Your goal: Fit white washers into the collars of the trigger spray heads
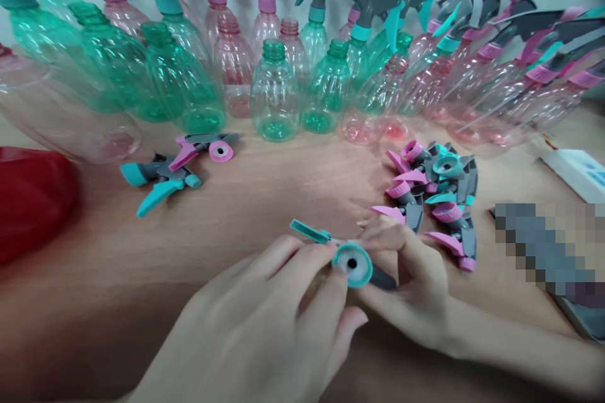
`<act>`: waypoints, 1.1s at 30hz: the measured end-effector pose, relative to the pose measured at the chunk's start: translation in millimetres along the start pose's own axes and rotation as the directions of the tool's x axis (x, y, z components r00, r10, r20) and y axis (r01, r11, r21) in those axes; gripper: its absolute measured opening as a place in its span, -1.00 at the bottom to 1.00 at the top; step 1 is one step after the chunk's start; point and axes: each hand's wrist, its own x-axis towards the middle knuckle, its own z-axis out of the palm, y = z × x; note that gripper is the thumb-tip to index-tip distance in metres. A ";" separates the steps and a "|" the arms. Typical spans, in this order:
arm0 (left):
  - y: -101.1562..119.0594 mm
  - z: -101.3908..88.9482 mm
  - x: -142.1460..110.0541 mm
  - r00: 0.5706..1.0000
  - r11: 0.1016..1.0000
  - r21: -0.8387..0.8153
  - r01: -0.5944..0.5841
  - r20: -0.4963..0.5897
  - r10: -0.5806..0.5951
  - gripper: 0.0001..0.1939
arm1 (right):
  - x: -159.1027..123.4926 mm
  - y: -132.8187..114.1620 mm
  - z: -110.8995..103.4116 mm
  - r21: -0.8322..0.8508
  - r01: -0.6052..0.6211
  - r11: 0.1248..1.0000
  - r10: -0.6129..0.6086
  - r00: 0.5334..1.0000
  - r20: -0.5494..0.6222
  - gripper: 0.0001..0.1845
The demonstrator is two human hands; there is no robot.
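Between my two hands is a spray trigger head (362,264) with a teal collar and a grey body, its round collar opening turned toward me. My right hand (416,271) grips the grey body from the right. The fingers of my left hand (278,308) press on the collar's left edge, beside the teal trigger lever that points up and left. To the right of my right hand lies a pile of pink, teal and grey trigger heads (447,167). Farther left on the table rest a teal trigger head (163,179) and a pink one (201,148).
Bottles without heads, such as a clear green one (275,91) and a pink one (234,56), stand along the back. Behind them are several bottles with heads on. A red object (35,201) sits at left; a white box (579,170) and a blurred-out flat device (581,312) lie at right.
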 end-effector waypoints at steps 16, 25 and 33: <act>-9.9 -0.6 5.9 0.982 0.999 -0.006 -0.045 0.183 0.046 -0.66 | -1.2 11.8 -0.3 0.070 0.004 0.998 -0.003 1.000 -0.008 -0.80; -8.7 -4.2 11.7 0.997 1.000 -0.018 0.004 0.071 -0.002 -0.82 | 3.8 6.6 2.0 0.076 0.113 0.991 -0.113 0.994 0.002 -0.79; -9.2 -3.1 12.4 0.983 0.983 -0.176 0.051 0.180 -0.019 -0.71 | 1.2 11.1 0.5 -0.017 0.075 0.997 -0.075 0.996 0.049 -0.84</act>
